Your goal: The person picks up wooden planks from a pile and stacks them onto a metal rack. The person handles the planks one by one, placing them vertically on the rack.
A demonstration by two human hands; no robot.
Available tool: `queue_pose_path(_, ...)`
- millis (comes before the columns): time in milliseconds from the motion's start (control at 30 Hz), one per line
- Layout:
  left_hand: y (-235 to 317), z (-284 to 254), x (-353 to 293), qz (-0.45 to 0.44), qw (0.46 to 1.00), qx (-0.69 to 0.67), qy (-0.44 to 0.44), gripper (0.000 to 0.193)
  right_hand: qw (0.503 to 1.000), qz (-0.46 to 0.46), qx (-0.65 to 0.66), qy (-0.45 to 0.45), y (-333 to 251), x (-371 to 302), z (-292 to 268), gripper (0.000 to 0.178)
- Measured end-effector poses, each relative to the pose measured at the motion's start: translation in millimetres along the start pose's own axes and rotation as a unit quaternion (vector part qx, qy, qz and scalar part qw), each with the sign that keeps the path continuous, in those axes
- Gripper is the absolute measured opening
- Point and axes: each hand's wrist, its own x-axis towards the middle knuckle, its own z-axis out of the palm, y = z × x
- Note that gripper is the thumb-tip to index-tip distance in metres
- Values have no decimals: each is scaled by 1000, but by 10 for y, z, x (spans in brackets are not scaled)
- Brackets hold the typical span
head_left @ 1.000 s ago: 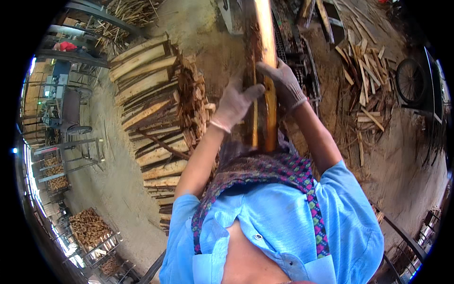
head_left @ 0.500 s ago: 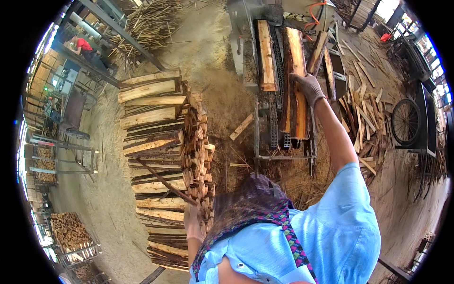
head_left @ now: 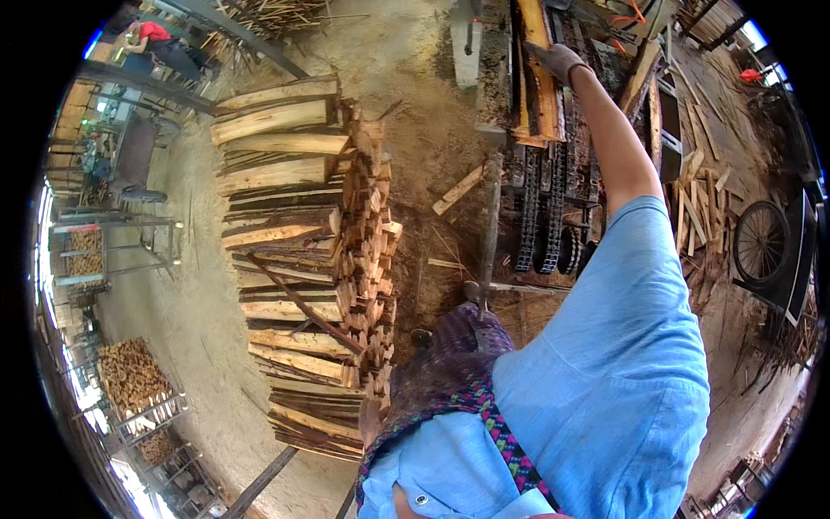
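Observation:
My right hand (head_left: 558, 62), in a greyish glove, reaches far forward and grips the top of a long wooden slab (head_left: 544, 99) with bark along its edges. The slab lies lengthwise on a machine with dark drive chains (head_left: 551, 212), whose near ends show bare. My left hand (head_left: 372, 420) is low beside the near end of a long stack of split wood (head_left: 277, 173); its fingers are mostly hidden by the stack and my apron. A thin dark stick (head_left: 303, 304) lies slanting across the stack, a little ahead of that hand.
More slabs (head_left: 641, 78) lean at the machine's right side, above scattered offcuts (head_left: 696, 208). A spoked wheel (head_left: 762, 243) stands at far right. One loose board (head_left: 459, 190) lies on the floor between stack and machine. A person in red (head_left: 156, 35) bends over at far left.
My right hand and the slab have moved forward along the chains, baring their near ends. The other plank on the machine's left has left view. My left hand has drawn back along the stack.

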Motion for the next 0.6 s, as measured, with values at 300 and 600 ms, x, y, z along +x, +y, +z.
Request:
queue_pose_path(300,278,314,204,14,998,27,-50,48,989,92,90,77,-401,-644,-207,73)
queue_pose_path(600,687,511,484,63,990,76,-104,49,989,127,58,52,-553,-748,-409,66)
